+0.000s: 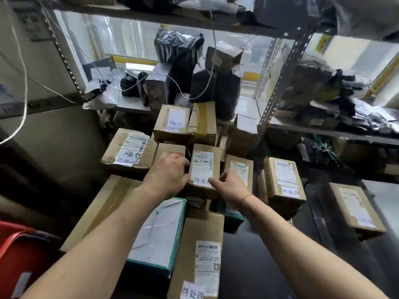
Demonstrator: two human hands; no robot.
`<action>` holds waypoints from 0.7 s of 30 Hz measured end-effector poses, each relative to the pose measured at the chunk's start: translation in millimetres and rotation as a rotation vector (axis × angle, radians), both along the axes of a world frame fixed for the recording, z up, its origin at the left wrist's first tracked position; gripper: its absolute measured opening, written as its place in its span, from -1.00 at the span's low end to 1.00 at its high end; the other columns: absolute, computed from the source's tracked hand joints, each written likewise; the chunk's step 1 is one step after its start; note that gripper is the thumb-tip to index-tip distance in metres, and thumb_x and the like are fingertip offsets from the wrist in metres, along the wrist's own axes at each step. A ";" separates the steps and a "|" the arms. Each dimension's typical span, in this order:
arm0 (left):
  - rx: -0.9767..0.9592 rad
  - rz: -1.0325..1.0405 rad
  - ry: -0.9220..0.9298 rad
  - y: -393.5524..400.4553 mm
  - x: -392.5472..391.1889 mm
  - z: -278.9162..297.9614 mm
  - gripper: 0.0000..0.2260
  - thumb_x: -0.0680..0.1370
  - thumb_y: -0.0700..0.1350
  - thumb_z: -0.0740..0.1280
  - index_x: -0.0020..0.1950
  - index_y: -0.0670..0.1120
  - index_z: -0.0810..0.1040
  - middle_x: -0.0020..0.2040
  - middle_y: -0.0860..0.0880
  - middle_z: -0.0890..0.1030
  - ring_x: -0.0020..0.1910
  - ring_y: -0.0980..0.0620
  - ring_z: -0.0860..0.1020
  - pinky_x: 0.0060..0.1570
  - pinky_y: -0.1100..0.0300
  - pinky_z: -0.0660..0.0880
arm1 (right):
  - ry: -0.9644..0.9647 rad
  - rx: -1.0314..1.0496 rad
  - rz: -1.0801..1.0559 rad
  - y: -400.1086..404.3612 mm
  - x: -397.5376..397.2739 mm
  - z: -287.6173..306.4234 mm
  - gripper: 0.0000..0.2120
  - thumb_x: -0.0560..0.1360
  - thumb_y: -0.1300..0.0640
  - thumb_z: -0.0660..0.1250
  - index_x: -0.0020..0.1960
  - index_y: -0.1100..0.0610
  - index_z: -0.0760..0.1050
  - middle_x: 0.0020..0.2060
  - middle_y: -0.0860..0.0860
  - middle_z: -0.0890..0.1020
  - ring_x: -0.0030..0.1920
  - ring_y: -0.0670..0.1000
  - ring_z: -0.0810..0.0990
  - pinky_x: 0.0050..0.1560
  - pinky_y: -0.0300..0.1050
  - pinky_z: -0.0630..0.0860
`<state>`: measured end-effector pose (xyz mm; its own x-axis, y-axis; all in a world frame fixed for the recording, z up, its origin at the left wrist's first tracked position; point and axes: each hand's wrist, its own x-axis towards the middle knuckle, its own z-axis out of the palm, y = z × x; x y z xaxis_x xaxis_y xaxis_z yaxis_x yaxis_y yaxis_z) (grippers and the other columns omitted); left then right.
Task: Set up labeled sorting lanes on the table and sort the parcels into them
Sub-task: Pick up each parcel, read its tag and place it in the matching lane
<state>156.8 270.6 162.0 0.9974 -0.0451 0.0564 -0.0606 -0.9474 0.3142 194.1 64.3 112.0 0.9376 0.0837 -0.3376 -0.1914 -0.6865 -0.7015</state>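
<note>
Two hands grip one small brown cardboard parcel (204,167).
Left hand (170,171) and right hand (230,184) clasp its sides; rigid, probably light.

Handwritten 待处理 shows on two cardboard boxes — the near box (195,255) and right box (285,180).

Bare, sleeveless forearms; thin cord bracelet (246,197) at the right wrist.
</note>
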 end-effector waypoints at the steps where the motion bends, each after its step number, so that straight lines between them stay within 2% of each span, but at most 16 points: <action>1: 0.010 -0.020 -0.005 5.0 6.2 -0.1 -0.63 0.66 0.02 0.34 0.45 -0.02 0.56 0.42 -0.01 0.55 0.39 -0.07 0.41 0.42 0.03 0.36 | 0.030 0.020 -0.047 6.6 1.7 -3.2 -0.61 0.61 -0.16 0.40 0.24 0.08 0.41 -0.04 -0.05 0.57 -0.10 -0.11 0.55 -0.27 -0.18 0.40; 4: 0.046 -0.049 -0.014 20.1 20.7 -3.0 -0.64 0.65 -0.01 0.32 0.45 -0.01 0.56 0.40 0.00 0.57 0.39 -0.08 0.38 0.41 0.04 0.34 | 0.052 0.062 -0.141 20.0 8.4 -14.2 -0.53 0.58 -0.16 0.44 0.26 0.09 0.31 -0.01 -0.03 0.54 -0.08 -0.10 0.54 -0.23 -0.15 0.45; 6: 0.084 -0.056 -0.015 30.0 28.6 -3.6 -0.64 0.63 -0.02 0.33 0.44 0.01 0.55 0.37 0.00 0.58 0.36 -0.09 0.37 0.37 0.05 0.34 | 0.035 0.045 -0.177 26.0 17.7 -22.6 -0.43 0.51 -0.22 0.48 0.26 0.06 0.28 0.10 0.03 0.54 0.04 0.01 0.59 0.00 0.02 0.60; 8: 0.122 -0.061 0.010 37.9 35.1 -4.2 -0.62 0.62 0.02 0.35 0.44 0.02 0.51 0.39 0.01 0.54 0.38 -0.10 0.35 0.38 0.05 0.31 | -0.017 -0.024 -0.196 31.3 28.6 -27.0 -0.38 0.45 -0.28 0.50 0.23 0.05 0.28 0.15 0.05 0.51 0.14 0.09 0.56 0.20 0.17 0.59; 11: 0.192 -0.066 0.090 45.7 44.6 -7.4 -0.45 0.57 0.14 0.42 0.52 0.06 0.41 0.51 0.01 0.44 0.47 -0.12 0.27 0.48 -0.06 0.24 | -0.244 -0.143 -0.149 42.9 38.9 -18.6 -0.42 0.45 -0.27 0.50 0.20 0.04 0.32 0.13 0.02 0.44 0.18 0.09 0.44 0.21 0.03 0.47; 13: 0.291 -0.081 0.174 51.1 50.1 -11.2 -0.19 0.44 0.22 0.54 0.59 0.07 0.28 0.58 -0.02 0.31 0.55 -0.15 0.19 0.52 -0.17 0.18 | -0.394 -0.120 -0.034 55.1 42.4 -9.8 -0.40 0.43 -0.26 0.54 0.24 0.04 0.37 0.14 -0.01 0.43 0.18 0.05 0.41 0.18 -0.03 0.43; 15: 0.368 -0.094 0.260 55.2 51.8 -16.2 0.04 0.33 0.22 0.64 0.66 0.05 0.14 0.63 -0.08 0.17 0.61 -0.19 0.07 0.55 -0.24 0.11 | -0.421 -0.105 0.170 68.5 45.1 -1.5 -0.22 0.34 -0.25 0.62 0.39 0.03 0.36 0.27 0.00 0.43 0.33 0.04 0.36 0.37 0.00 0.42; 16: 0.399 -0.097 0.271 56.8 51.6 -19.8 0.11 0.30 0.20 0.67 0.67 0.05 0.09 0.65 -0.10 0.12 0.63 -0.21 0.01 0.57 -0.26 0.08 | -0.401 -0.127 0.295 75.0 46.8 2.3 -0.05 0.28 -0.24 0.66 0.50 0.01 0.29 0.41 0.02 0.39 0.46 0.06 0.29 0.51 0.06 0.34; 18: 0.425 -0.087 0.268 59.7 51.5 -28.9 0.15 0.31 0.16 0.67 0.69 0.04 0.01 0.67 -0.15 0.01 0.66 -0.23 -0.09 0.59 -0.29 0.00 | -0.340 -0.239 0.527 86.7 53.7 8.5 0.27 0.20 -0.23 0.71 0.67 -0.10 0.00 0.65 0.04 0.12 0.66 0.09 -0.02 0.67 0.18 0.06; 19: 0.428 -0.081 0.268 60.9 51.4 -33.8 0.14 0.34 0.13 0.66 0.70 0.03 -0.02 0.68 -0.17 -0.02 0.67 -0.23 -0.13 0.59 -0.29 -0.03 | -0.321 -0.309 0.612 92.2 60.0 10.1 0.36 0.19 -0.24 0.71 0.69 -0.16 -0.13 0.70 0.03 -0.02 0.69 0.09 -0.16 0.68 0.20 -0.06; 21: 0.452 -0.078 0.260 62.7 49.9 -41.9 0.08 0.41 0.07 0.62 0.70 0.00 -0.05 0.69 -0.20 -0.03 0.67 -0.23 -0.13 0.58 -0.29 -0.02 | -0.304 -0.440 0.733 103.6 74.7 11.4 0.47 0.16 -0.27 0.71 0.67 -0.22 -0.31 0.71 0.05 -0.17 0.69 0.11 -0.28 0.68 0.21 -0.15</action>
<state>206.6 333.2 120.1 0.9686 -0.0828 -0.2346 -0.1112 -0.9876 -0.1107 268.8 167.9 123.4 0.7537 0.6169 -0.2266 0.5502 -0.7809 -0.2957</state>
